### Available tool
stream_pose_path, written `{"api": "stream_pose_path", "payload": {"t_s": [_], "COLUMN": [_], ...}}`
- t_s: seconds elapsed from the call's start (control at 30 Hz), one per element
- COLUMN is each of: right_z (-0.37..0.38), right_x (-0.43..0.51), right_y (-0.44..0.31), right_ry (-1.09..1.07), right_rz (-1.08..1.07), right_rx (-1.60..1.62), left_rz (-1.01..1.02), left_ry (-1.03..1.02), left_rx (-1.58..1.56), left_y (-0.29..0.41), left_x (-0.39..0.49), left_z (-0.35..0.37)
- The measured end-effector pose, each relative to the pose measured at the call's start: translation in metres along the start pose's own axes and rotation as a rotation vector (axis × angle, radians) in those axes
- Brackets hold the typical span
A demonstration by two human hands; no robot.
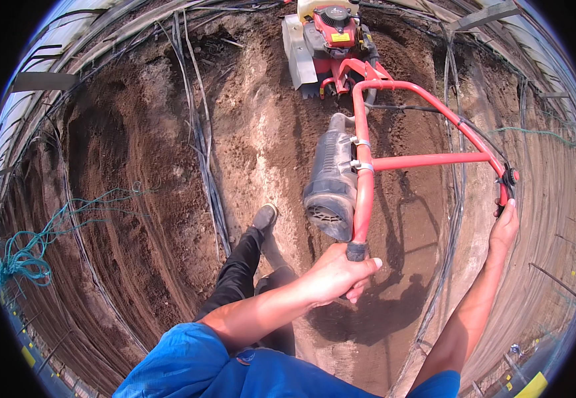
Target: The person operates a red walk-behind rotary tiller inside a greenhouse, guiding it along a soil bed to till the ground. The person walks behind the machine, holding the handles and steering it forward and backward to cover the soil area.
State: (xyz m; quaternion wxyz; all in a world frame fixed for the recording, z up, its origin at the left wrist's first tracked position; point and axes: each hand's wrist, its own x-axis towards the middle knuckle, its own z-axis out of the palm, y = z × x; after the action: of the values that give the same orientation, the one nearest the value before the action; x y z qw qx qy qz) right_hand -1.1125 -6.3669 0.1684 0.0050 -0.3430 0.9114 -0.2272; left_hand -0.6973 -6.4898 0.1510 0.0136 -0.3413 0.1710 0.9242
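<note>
A walk-behind tiller with a red and black engine [335, 27] stands on the soil ahead of me. Its red tubular handlebar [430, 160] reaches back towards my body. My left hand [340, 273] is wrapped around the black grip [356, 251] at the end of the left bar. On the right bar, my right hand [504, 224] holds the end by a black control with a red button [515, 175]; its grip is partly hidden. A dusty black air-filter canister [330, 186] is clamped along the left bar. The tines are mostly hidden under the machine.
Dark drip hoses [203, 164] run along the ground to my left, and more hoses [456, 199] lie at right. Tangled green twine [29, 258] hangs at far left. Tilled soil [124, 214] spreads beside a paler path. My shoe [265, 217] is left of the canister.
</note>
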Motion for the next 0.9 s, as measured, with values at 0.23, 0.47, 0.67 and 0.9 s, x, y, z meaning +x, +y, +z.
{"api": "stream_pose_path", "payload": {"t_s": [0.23,0.47,0.67,0.9], "right_z": [0.013,0.021,0.021,0.020], "right_x": [-0.002,0.004,-0.002,0.006], "right_y": [0.012,0.013,0.015,0.033], "right_ry": [0.023,0.031,-0.010,-0.261], "right_rz": [0.292,0.352,0.397,0.067], "right_rx": [0.192,0.148,0.224,0.044], "left_rz": [0.013,0.097,0.168,0.304], "left_ry": [0.016,0.032,0.210,0.456], "left_rx": [-0.045,-0.009,-0.004,0.104], "left_y": [-0.020,-0.032,-0.046,-0.071], "left_x": [0.007,0.014,0.020,0.040], "left_z": [-0.015,-0.014,-0.005,0.008]}}
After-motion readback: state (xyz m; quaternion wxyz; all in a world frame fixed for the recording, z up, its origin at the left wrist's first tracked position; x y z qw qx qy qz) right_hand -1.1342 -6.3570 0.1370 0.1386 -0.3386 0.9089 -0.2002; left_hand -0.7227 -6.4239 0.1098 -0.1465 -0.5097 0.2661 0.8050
